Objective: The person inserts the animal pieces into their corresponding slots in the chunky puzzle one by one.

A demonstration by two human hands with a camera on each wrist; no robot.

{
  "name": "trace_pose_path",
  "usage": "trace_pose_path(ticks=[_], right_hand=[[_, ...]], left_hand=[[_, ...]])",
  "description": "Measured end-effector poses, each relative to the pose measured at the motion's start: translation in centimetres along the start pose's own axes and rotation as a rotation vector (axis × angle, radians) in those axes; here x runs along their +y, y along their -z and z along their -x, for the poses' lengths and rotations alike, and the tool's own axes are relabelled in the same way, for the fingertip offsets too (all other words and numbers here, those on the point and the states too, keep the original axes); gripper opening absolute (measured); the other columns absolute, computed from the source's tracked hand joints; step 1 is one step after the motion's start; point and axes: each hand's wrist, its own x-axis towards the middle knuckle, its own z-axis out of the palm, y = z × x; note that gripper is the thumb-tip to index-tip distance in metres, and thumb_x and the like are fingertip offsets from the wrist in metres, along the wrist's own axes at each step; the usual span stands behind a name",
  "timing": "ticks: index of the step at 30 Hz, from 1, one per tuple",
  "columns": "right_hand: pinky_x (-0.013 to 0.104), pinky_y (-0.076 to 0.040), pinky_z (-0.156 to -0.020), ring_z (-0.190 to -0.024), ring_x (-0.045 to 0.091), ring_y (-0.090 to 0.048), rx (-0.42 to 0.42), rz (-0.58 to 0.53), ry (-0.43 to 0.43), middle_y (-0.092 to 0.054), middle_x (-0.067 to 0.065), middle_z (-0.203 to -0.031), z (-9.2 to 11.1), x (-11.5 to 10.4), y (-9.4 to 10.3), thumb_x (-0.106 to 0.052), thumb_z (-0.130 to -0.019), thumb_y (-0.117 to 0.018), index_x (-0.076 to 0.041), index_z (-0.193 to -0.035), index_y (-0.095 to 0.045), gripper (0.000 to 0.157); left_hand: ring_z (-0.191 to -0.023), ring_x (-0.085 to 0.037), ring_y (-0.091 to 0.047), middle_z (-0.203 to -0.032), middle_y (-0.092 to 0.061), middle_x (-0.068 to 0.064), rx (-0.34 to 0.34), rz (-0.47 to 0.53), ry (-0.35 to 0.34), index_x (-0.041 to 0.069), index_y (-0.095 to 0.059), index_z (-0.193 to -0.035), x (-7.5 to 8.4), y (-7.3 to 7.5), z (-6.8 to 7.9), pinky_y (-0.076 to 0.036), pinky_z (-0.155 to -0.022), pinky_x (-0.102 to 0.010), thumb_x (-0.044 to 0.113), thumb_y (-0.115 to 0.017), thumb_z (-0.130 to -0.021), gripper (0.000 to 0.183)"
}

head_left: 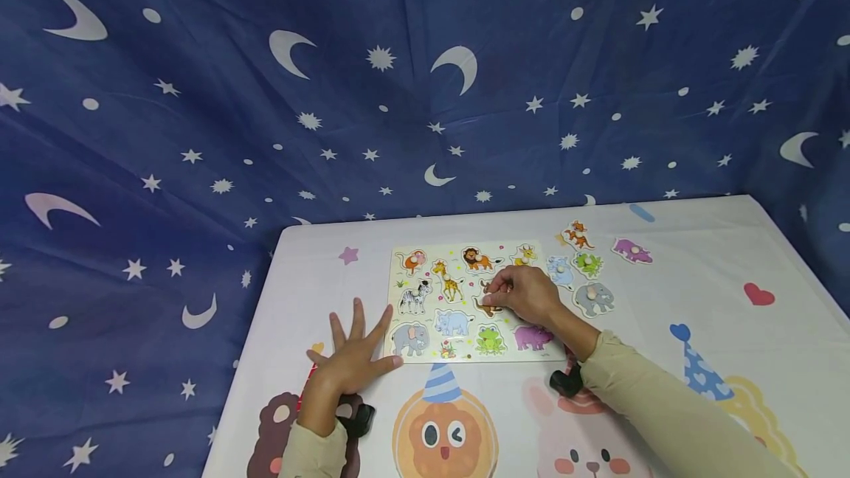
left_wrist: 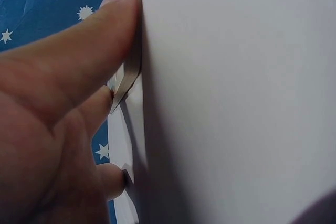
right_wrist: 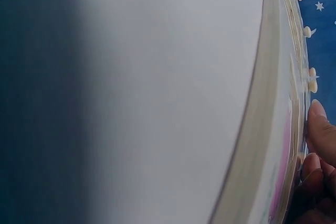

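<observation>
On the white table lies a wooden peg puzzle board (head_left: 465,352) with animal pictures. My right hand (head_left: 531,293) is over its right-centre part. Thumb and fingers pinch at a brown animal puzzle piece (head_left: 490,310), which the fingers partly cover; its knob is hidden. In the right wrist view, curled fingers (right_wrist: 314,174) meet at the board's surface. My left hand (head_left: 352,364) rests at the board's lower left corner with fingers spread, its thumb (left_wrist: 121,9) against the board's edge. A giraffe (head_left: 448,288) and a lion (head_left: 474,258) with knobs sit in the board.
Several loose animal pieces lie right of the board: an orange animal (head_left: 579,236), a purple hippo (head_left: 632,251), a frog (head_left: 589,265), a rhino (head_left: 560,269) and an elephant (head_left: 594,301). A blue star-patterned curtain (head_left: 425,94) hangs behind the table (head_left: 697,242).
</observation>
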Motion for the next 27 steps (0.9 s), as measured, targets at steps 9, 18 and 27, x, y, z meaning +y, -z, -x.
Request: trace_pose_path(ticks=[9, 18, 27], right_hand=[[0.029, -0.039, -0.065, -0.069, 0.012, -0.053, -0.016, -0.031, 0.022, -0.063, -0.008, -0.075, -0.1, 0.4, 0.1, -0.038, -0.076, -0.089, -0.026, -0.080, -0.074, 0.020], [0.025, -0.043, -0.065, -0.071, 0.010, -0.051, -0.047, -0.090, 0.109, -0.065, -0.007, -0.085, 0.8, 0.9, 0.4, -0.028, -0.078, -0.090, -0.020, -0.096, -0.077, 0.024], [0.024, -0.047, -0.058, -0.071, 0.013, -0.054, 0.008, -0.150, 0.134, -0.065, -0.001, -0.089, 2.1, 2.3, 5.4, -0.025, -0.088, -0.081, -0.010, -0.112, -0.076, 0.028]], left_hand=[[-0.149, -0.059, 0.023, -0.172, 0.015, -0.016, 0.001, -0.004, -0.004, 0.044, -0.022, -0.161, -0.1, 0.0, -0.2, 0.012, -0.085, -0.096, 0.056, -0.072, -0.088, 0.089], [-0.148, -0.058, 0.025, -0.171, 0.017, -0.013, -0.023, 0.000, 0.011, 0.047, -0.022, -0.160, -0.3, -0.5, -0.1, 0.012, -0.085, -0.096, 0.058, -0.071, -0.087, 0.088], [-0.148, -0.058, 0.026, -0.171, 0.017, -0.013, -0.003, 0.004, 0.004, 0.047, -0.023, -0.160, -0.2, -0.4, -0.2, 0.014, -0.084, -0.096, 0.057, -0.072, -0.088, 0.088]])
